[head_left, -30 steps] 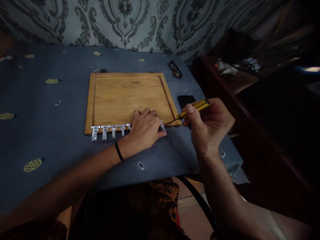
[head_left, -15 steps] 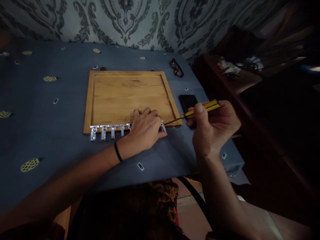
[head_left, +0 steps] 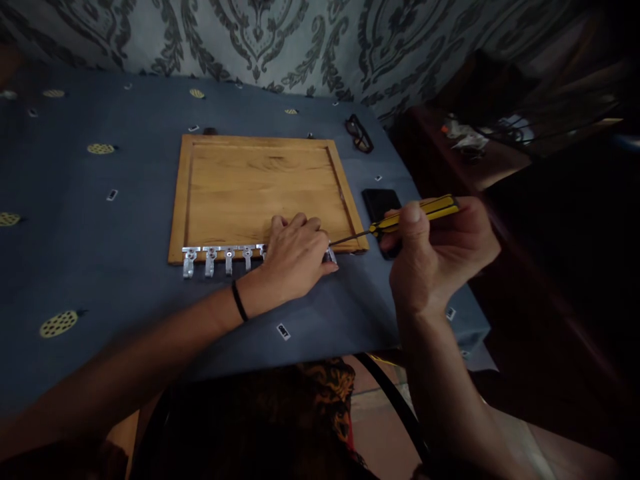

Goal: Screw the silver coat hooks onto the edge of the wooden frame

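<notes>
A square wooden board (head_left: 260, 187) lies on a blue patterned tablecloth (head_left: 100, 267). A silver metal hook rail (head_left: 220, 255) runs along the board's near edge. My left hand (head_left: 295, 257) rests palm down on the rail's right part, fingers closed over it, and hides that end. My right hand (head_left: 440, 250) is closed round a yellow and black screwdriver (head_left: 400, 222). Its thin shaft points left, with the tip close to my left fingers at the board's near right corner.
A black phone (head_left: 381, 203) lies on the cloth right of the board, partly behind my right hand. Dark glasses (head_left: 361, 135) sit at the back right. A dark wooden side table (head_left: 475, 160) with small clutter stands to the right. Patterned wallpaper rises behind.
My right hand has drawn the screwdriver to the right, away from the board's corner. The view has shifted slightly. My left hand stays on the rail.
</notes>
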Motion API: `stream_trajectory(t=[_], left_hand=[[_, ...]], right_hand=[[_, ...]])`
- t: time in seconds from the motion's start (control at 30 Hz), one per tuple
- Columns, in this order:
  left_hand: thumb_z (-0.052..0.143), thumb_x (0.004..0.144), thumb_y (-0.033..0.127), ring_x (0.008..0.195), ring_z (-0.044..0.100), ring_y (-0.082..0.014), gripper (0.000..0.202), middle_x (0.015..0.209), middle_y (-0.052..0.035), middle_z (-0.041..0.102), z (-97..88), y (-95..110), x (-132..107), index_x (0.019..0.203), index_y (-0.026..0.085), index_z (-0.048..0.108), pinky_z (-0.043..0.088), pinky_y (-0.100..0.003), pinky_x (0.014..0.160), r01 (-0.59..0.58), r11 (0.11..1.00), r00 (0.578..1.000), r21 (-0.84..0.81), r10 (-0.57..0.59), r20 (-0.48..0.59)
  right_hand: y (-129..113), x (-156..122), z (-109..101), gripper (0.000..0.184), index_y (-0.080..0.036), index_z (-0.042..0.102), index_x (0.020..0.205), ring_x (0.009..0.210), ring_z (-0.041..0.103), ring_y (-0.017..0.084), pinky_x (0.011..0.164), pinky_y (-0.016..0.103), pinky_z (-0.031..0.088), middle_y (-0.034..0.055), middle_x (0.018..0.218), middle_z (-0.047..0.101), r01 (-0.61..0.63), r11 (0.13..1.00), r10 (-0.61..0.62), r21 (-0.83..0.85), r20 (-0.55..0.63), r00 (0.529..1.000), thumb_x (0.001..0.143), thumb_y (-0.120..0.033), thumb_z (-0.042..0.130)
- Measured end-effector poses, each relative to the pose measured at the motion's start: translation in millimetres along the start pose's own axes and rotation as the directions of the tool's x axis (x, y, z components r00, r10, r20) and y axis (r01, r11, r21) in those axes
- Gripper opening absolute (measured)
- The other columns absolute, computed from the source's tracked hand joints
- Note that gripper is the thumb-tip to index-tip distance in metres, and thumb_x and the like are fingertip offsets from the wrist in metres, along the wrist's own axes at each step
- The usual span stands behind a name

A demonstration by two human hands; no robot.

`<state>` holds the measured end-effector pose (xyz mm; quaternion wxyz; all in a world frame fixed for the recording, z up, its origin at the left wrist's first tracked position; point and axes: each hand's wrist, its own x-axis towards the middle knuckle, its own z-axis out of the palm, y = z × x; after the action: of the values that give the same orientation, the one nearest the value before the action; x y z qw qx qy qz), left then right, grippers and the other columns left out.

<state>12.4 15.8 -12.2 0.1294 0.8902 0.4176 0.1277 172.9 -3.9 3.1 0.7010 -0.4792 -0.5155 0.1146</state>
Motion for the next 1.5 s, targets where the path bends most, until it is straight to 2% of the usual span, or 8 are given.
stream_trajectory(t=[0.53,0.8,1.0,1.1,1.2,1.3,1.4,1.5], left_hand=[[0.076,0.088,0.046,0.114,0.056,-0.031,0.03,0.11,-0.0105,0.068,-1.4,0.9,-0.1,0.093,0.016,0.072,0.036,-0.043,0.087,-0.005,1.0,1.0,0.005,0.005,0.004],[0.074,0.09,0.046,0.114,0.056,-0.0313,0.031,0.112,-0.0106,0.069,0.3,-0.3,-0.6,0.096,0.016,0.072,0.036,-0.044,0.088,-0.016,1.0,1.0,0.002,0.016,-0.008],[0.073,0.091,0.045,0.116,0.056,-0.0312,0.03,0.116,-0.0112,0.069,-0.5,-0.2,-1.0,0.096,0.016,0.071,0.036,-0.044,0.088,-0.009,1.0,1.0,-0.004,0.009,0.003],[0.073,0.091,0.045,0.116,0.056,-0.031,0.03,0.116,-0.0111,0.069,-1.7,0.1,-1.0,0.096,0.016,0.071,0.035,-0.043,0.088,-0.008,1.0,1.0,-0.003,0.008,0.007],[0.074,0.09,0.045,0.115,0.056,-0.0309,0.029,0.114,-0.0104,0.069,-3.0,0.3,-1.0,0.095,0.016,0.071,0.034,-0.043,0.086,-0.01,1.0,1.0,0.002,0.01,0.017],[0.074,0.09,0.044,0.114,0.056,-0.0307,0.029,0.112,-0.0103,0.068,-3.5,0.5,-1.4,0.095,0.016,0.07,0.034,-0.042,0.086,-0.014,1.0,1.0,0.007,0.014,0.011],[0.073,0.091,0.044,0.113,0.056,-0.0304,0.028,0.112,-0.0106,0.068,-3.0,0.5,-1.8,0.094,0.016,0.07,0.033,-0.042,0.086,-0.014,1.0,1.0,0.009,0.014,0.004],[0.073,0.091,0.045,0.114,0.056,-0.0304,0.029,0.114,-0.0107,0.069,-2.8,0.7,-1.5,0.096,0.016,0.07,0.034,-0.042,0.087,-0.011,1.0,1.0,0.002,0.011,0.001]], right_hand=[[-1.8,-1.1,1.6,0.027,-0.026,0.06,0.076,0.042,0.05,0.009,0.039,0.024,0.038,-0.0062,0.063,0.061,0.009,0.998,-0.005,-0.067,0.06,0.998,0.08,-0.041,0.082],[-11.4,12.6,-3.2,0.016,-0.022,0.07,0.083,0.047,0.058,0.007,0.045,0.021,0.048,-0.0046,0.069,0.068,0.002,0.996,0.027,-0.09,0.328,0.944,0.083,-0.035,0.08],[-19.4,20.6,-7.9,0.017,-0.025,0.076,0.092,0.051,0.061,0.008,0.051,0.023,0.053,-0.0019,0.081,0.076,-0.076,0.989,0.123,-0.128,0.42,0.899,0.084,-0.04,0.079],[-17.2,20.7,-7.1,0.018,-0.023,0.074,0.083,0.047,0.06,0.008,0.047,0.023,0.051,-0.0029,0.076,0.075,-0.082,0.992,0.114,-0.095,0.408,0.906,0.08,-0.039,0.082],[-12.6,18.1,-2.5,0.031,-0.022,0.062,0.07,0.038,0.053,0.007,0.035,0.022,0.042,-0.0047,0.072,0.074,-0.09,0.995,0.095,-0.031,0.336,0.937,0.074,-0.039,0.087],[-8.8,15.9,1.0,0.041,-0.023,0.053,0.067,0.034,0.049,0.007,0.03,0.023,0.034,-0.0065,0.07,0.073,-0.117,0.993,0.112,0.0,0.297,0.948,0.071,-0.042,0.089],[-6.6,16.7,-1.6,0.035,-0.024,0.06,0.075,0.038,0.053,0.008,0.033,0.022,0.038,-0.0071,0.066,0.068,-0.132,0.991,0.122,0.01,0.333,0.935,0.071,-0.045,0.088],[-5.6,18.9,-8.3,0.033,-0.027,0.071,0.102,0.048,0.062,0.011,0.043,0.025,0.049,-0.0027,0.077,0.074,-0.181,0.983,0.15,0.036,0.417,0.896,0.079,-0.048,0.082]])
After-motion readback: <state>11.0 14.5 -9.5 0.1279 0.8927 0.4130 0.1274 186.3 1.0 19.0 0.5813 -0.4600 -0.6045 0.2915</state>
